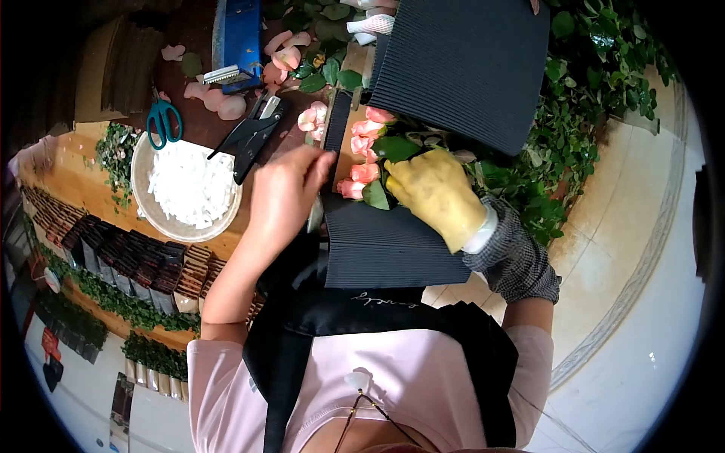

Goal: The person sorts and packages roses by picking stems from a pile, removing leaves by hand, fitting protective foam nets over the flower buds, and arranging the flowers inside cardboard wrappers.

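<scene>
Several pink roses lie in a row with their heads to the left, on an open black corrugated sheet. Over their stems and leaves is my right hand, in a yellow glove, its fingers curled round the stems. My left hand is bare, with thumb and fingers pinched together at the sheet's left edge. Whatever may be between those fingertips is too small to make out. The sheet's upper flap stands raised beyond the roses and covers part of the stems.
Left of the roses lie a black stapler, teal-handled scissors and a bowl of small white pieces. Loose petals and a blue tool are at the top. Leafy stems crowd the right. Wrapped bundles line the left.
</scene>
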`<state>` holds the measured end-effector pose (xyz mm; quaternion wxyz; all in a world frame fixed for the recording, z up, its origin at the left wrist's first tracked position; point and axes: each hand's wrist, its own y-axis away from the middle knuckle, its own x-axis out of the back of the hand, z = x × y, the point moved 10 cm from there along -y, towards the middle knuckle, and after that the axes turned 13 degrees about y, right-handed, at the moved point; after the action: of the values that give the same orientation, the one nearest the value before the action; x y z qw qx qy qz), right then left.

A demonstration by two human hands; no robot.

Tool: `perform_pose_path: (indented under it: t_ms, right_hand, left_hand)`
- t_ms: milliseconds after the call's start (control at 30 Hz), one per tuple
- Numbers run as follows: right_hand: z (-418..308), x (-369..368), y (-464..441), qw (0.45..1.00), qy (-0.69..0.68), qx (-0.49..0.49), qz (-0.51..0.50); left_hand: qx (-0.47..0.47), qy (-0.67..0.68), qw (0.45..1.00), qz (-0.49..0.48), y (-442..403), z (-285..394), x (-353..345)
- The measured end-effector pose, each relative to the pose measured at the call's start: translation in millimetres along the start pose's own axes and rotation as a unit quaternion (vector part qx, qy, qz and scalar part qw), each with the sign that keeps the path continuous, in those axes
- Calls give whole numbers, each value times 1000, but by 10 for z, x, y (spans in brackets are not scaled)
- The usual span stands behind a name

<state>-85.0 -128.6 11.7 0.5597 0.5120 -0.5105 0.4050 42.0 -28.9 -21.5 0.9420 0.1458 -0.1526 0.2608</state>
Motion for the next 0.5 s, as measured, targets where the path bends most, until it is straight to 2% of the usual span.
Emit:
perform_pose_path:
  t_ms: [33, 67, 200, 267, 400, 500]
  right_hand:
    - [30, 128, 0, 999, -32, -22, 32]
    - [73, 213, 7, 995, -64, -43, 64]
    - [92, 46, 42, 996, -44, -71, 25]
    - [-2, -145, 20, 997, 71, -30, -10]
    - [-97, -46, -93, 999, 18, 12, 33]
    - [-171, -90, -89, 998, 43, 34, 41]
  left_hand:
    - [27, 90, 995, -26, 31, -50, -93]
    - [3, 20, 998, -59, 45, -3, -150]
    - [8, -3, 998, -58, 42, -79, -230]
    - [12, -11, 998, -65, 24, -43, -263]
    - [-6, -8, 999, -53, 15, -71, -266]
    - [3, -29, 999, -41, 43, -99, -279]
